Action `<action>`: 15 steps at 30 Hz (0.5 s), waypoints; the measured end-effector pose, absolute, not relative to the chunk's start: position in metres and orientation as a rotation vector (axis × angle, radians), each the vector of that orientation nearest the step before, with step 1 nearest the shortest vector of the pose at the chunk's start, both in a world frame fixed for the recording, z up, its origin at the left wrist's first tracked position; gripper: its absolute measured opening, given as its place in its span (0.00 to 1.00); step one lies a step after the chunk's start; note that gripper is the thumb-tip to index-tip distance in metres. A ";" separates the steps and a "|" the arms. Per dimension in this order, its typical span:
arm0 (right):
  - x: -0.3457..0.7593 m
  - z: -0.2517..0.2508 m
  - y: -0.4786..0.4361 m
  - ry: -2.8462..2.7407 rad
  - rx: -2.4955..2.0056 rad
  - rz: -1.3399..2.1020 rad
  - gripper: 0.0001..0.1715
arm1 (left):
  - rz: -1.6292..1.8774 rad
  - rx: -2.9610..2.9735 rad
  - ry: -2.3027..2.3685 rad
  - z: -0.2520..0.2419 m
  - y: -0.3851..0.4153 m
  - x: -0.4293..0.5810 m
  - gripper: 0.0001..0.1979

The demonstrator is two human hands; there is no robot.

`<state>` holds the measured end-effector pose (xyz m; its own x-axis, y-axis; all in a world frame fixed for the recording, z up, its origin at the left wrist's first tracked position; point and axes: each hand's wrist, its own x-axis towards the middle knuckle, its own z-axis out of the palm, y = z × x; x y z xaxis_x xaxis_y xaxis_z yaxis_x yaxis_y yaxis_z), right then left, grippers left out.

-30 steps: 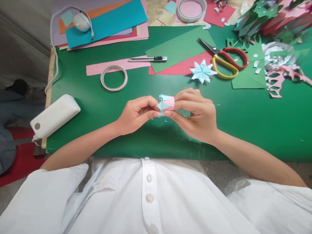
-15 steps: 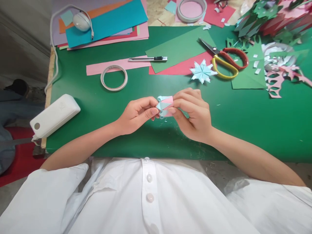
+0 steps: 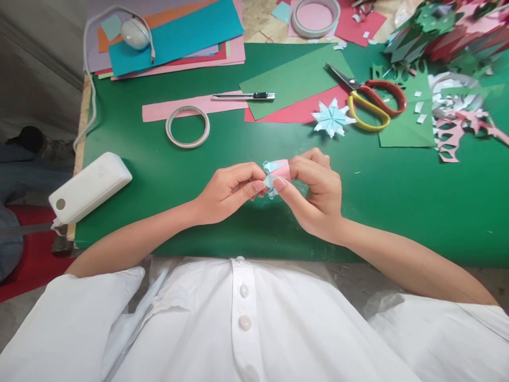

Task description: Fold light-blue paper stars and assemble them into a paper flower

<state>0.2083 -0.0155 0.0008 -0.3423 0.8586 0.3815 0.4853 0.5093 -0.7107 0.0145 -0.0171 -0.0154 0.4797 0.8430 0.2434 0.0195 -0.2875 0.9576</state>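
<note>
Between my two hands, above the green tabletop (image 3: 377, 196), is a small pink and light-blue folded paper piece (image 3: 281, 170). The fingers of my left hand (image 3: 230, 192) pinch its pointed light-blue end. My right hand (image 3: 318, 193) is closed on the pink end, its thumb pressed along the near side. Part of the piece is covered by my fingertips. Beyond my right hand lies a light-blue paper star (image 3: 333, 118), next to scissors (image 3: 376, 109) with red and yellow handles.
A roll of tape (image 3: 169, 127), a utility knife (image 3: 260, 96) and paper strips lie beyond my hands. A white power bank (image 3: 90, 187) sits at left. Coloured sheets (image 3: 178, 40) are stacked at far left, another tape roll (image 3: 337, 24) behind, paper cutouts (image 3: 451, 132) at right.
The paper piece and both hands have shifted slightly right and nearer to me. My right thumb has slid left over the piece, and the piece has turned a little.
</note>
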 end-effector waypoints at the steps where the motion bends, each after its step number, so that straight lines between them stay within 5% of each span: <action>1: 0.208 0.000 -0.016 -1.983 -1.095 0.650 0.23 | 0.980 1.667 0.743 -0.016 -0.017 0.014 0.14; 15: 0.207 -0.002 -0.014 -1.785 -1.078 0.940 0.13 | 1.023 1.562 0.860 -0.018 -0.018 0.016 0.14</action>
<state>0.2070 -0.0136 -0.0019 -0.2883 0.9193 0.2678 0.2995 0.3522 -0.8867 0.0160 -0.0182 -0.0185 0.3799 0.9065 0.1841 0.0258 -0.2093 0.9775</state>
